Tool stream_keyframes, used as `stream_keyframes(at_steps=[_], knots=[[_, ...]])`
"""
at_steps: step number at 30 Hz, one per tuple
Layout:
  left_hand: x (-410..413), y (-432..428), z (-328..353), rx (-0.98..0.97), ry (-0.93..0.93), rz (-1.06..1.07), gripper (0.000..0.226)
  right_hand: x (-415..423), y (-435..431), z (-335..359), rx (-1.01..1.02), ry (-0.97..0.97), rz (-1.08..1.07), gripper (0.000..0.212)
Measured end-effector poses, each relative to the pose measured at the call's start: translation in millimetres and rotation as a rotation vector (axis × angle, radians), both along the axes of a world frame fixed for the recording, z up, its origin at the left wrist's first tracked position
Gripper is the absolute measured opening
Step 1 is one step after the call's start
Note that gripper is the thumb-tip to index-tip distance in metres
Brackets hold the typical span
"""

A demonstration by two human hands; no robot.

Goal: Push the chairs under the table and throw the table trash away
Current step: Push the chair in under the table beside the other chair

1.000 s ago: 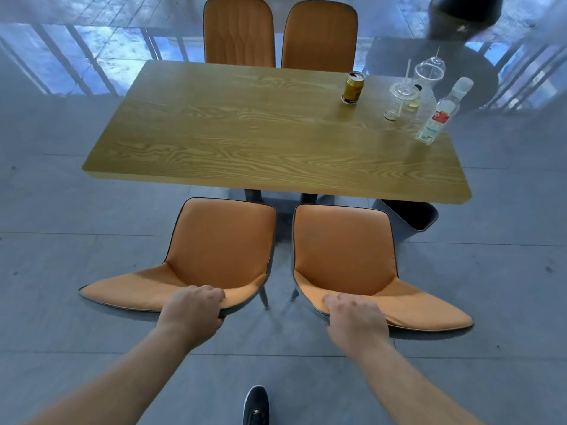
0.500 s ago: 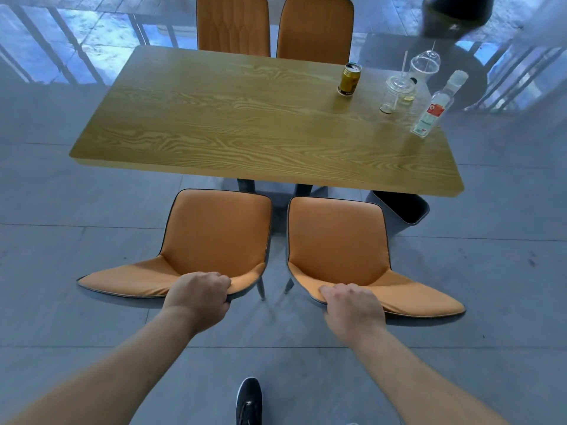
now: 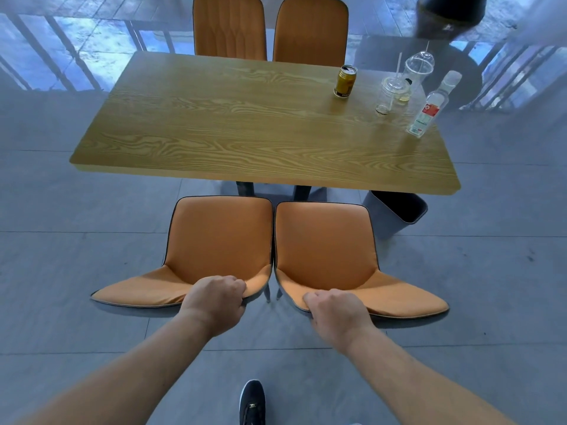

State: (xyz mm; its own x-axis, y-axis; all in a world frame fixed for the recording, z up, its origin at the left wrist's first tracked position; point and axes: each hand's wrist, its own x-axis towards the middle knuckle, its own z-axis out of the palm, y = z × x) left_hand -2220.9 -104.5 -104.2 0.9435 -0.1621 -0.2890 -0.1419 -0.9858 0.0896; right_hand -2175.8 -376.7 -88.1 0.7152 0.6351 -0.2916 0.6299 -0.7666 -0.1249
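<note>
step: pushing both near chairs under the table (image 3: 245,124)
left hand (image 3: 214,302): clamped on left chair (image 3: 214,240) backrest
right hand (image 3: 336,314): clamped on right chair (image 3: 325,246) backrest
next: level forward push, seats clearing table edge

Left hand (image 3: 214,302) and right hand (image 3: 336,312) each grip an orange chair's backrest before the table (image 3: 245,133).

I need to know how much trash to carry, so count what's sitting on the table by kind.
Cans: 1, the gold can
Clear plastic cups: 2, the near cup and the far cup
Plastic bottles: 1, the clear bottle
Total: 4
</note>
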Motion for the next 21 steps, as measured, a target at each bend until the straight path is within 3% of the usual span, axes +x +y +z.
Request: stream_keyframes(at_steps=[3,4,6,14,17,21], knots=[[16,-7,15,-0.141,0.216,0.220,0.045,3,5,16,-0.006,0.181,-0.115,0.043],[25,-14,26,-0.276,0.284,0.341,0.058,5,5,27,0.085,0.267,-0.226,0.058],[49,-31,54,-0.456,0.228,0.483,0.080,15,-2,56,0.297,0.253,-0.441,0.072],[169,-189,249,-0.470,-0.182,0.100,0.078,80,-149,224,0.417,-0.232,-0.666,0.065],[191,-269,328,-0.515,-0.370,-0.066,0.075,90,-228,292,0.430,-0.421,-0.654,0.064],[218,-369,423,-0.565,-0.701,-0.183,0.070,107,-334,385,0.593,-0.705,-0.597,0.066]])
